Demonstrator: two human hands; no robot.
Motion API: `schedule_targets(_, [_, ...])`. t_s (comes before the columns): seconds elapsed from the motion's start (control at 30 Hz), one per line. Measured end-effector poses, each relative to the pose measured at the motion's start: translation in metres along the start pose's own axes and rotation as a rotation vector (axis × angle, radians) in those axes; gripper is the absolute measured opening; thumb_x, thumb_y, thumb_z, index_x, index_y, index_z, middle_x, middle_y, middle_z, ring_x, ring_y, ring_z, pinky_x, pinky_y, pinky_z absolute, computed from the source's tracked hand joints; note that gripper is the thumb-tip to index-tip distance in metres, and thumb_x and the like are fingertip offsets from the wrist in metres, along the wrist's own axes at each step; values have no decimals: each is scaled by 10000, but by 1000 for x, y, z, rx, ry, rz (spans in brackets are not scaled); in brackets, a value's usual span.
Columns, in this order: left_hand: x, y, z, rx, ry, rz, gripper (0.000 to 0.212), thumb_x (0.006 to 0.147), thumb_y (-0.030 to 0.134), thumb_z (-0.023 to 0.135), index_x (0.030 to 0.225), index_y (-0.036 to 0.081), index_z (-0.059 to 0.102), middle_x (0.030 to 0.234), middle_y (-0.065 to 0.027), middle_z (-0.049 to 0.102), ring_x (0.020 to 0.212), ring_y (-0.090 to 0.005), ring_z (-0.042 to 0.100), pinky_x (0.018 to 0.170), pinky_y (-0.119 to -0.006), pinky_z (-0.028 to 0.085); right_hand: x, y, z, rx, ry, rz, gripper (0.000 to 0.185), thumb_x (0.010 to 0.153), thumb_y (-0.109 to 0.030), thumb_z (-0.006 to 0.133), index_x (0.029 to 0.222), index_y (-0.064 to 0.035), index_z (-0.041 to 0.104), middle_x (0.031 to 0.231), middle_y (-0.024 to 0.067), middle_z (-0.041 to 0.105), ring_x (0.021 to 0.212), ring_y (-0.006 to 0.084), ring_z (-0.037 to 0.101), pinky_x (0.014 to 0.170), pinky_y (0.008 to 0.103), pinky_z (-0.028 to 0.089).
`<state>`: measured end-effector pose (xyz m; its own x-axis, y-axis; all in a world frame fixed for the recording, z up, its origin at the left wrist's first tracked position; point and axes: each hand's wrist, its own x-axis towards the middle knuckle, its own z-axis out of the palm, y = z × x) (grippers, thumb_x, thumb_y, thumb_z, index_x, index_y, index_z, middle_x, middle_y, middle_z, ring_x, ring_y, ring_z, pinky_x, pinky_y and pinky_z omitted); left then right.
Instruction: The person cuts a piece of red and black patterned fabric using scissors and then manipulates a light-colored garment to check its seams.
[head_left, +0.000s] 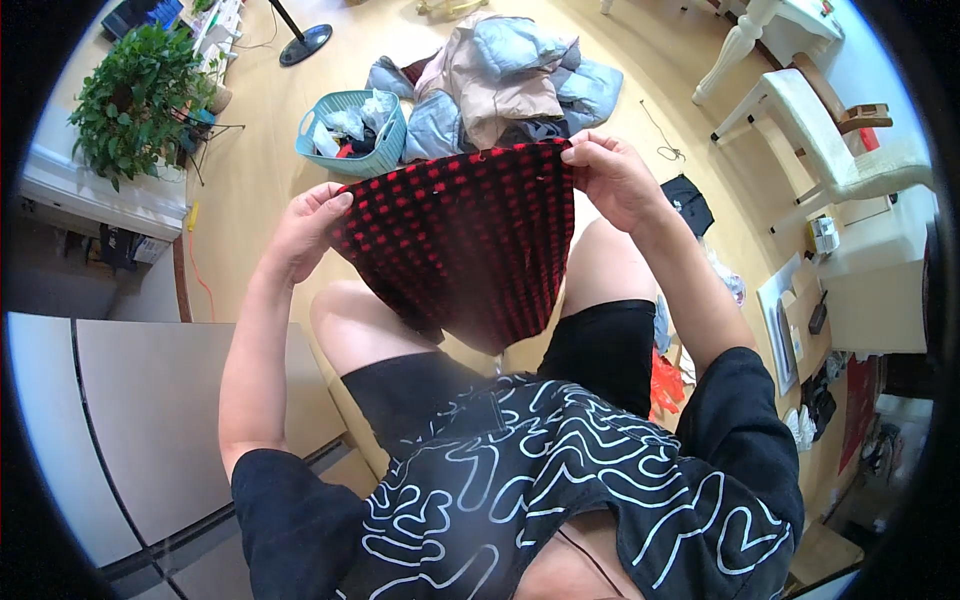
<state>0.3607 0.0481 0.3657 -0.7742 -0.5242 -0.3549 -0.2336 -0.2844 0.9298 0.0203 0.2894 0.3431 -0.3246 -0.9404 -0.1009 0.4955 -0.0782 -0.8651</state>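
Observation:
A black cloth with red dots hangs spread between my two hands, above my knees. My left hand pinches its upper left corner between thumb and fingers. At the upper right corner, my right hand grips the edge the same way. The cloth's lower part narrows and droops towards my lap. Just beyond it stands a light blue plastic basket holding plastic bags and dark and red items. A heap of pale pink and grey-blue padded fabric lies on the floor behind the cloth, partly hidden by it.
A leafy potted plant stands at the left, near a round black stand base. White cabinet panels flank my left arm. To the right are a cushioned chair, a black cloth item, a red plastic bag and cardboard.

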Motion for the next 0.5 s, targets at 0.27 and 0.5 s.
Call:
schedule_targets(0.27, [137, -46, -59, 95, 177, 165, 177, 971, 177, 707, 1104, 61, 708, 982, 44, 706, 885, -42, 621, 856, -218, 472, 121, 46, -49, -119, 60, 60, 61, 899, -142, 701, 854, -118, 666, 870, -11, 682, 825, 104, 629, 774, 281, 490])
schedule_targets(0.5, [167, -20, -55, 390, 250, 352, 178, 962, 146, 709, 1074, 7, 711, 960, 19, 709, 853, -55, 627, 788, -223, 495, 163, 55, -92, -177, -63, -41, 52, 926, -24, 666, 937, -73, 653, 1049, 48, 714, 964, 122, 642, 920, 303, 492])
